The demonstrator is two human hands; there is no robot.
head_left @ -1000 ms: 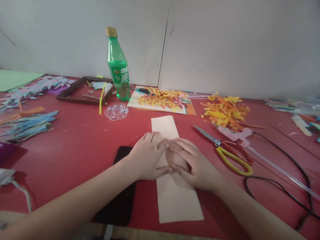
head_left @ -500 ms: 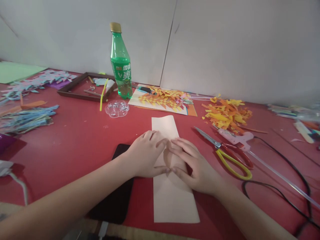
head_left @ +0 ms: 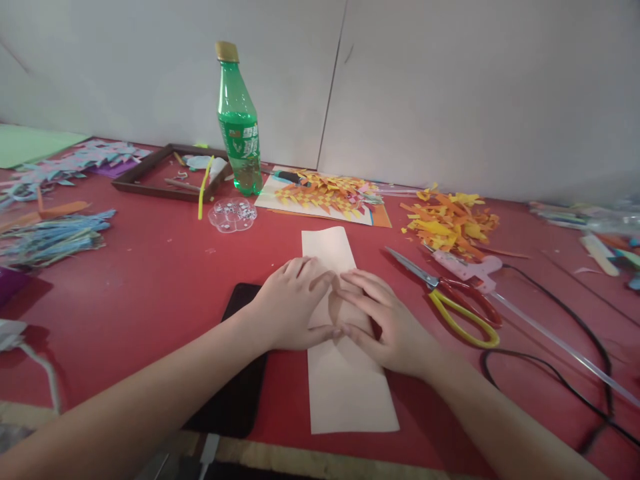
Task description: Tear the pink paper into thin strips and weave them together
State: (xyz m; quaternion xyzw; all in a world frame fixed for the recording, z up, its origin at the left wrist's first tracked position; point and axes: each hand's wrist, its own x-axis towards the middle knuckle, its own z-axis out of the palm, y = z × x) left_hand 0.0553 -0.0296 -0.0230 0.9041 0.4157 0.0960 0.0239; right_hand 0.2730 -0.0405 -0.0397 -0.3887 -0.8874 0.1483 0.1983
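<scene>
A cream folded paper strip lies lengthwise on the red table in front of me. My left hand rests on its left side, fingers laid over the paper and thumb stretched to the right. From the right, my right hand presses on the same strip with its fingers extended and apart. The thumb tips meet near the strip's middle, and a small shadowed gap shows between the hands. Part of the paper is hidden under them. A black phone lies under my left forearm with a cable plugged in.
Scissors and a pink glue gun with a black cord lie to the right. Behind are a green bottle, a clear bead dish, a brown frame and orange-yellow paper scraps. Blue paper strips lie left.
The view has shifted slightly, so everything sits a little higher and more to the left. Both hands keep nearly the same place on the paper strip.
</scene>
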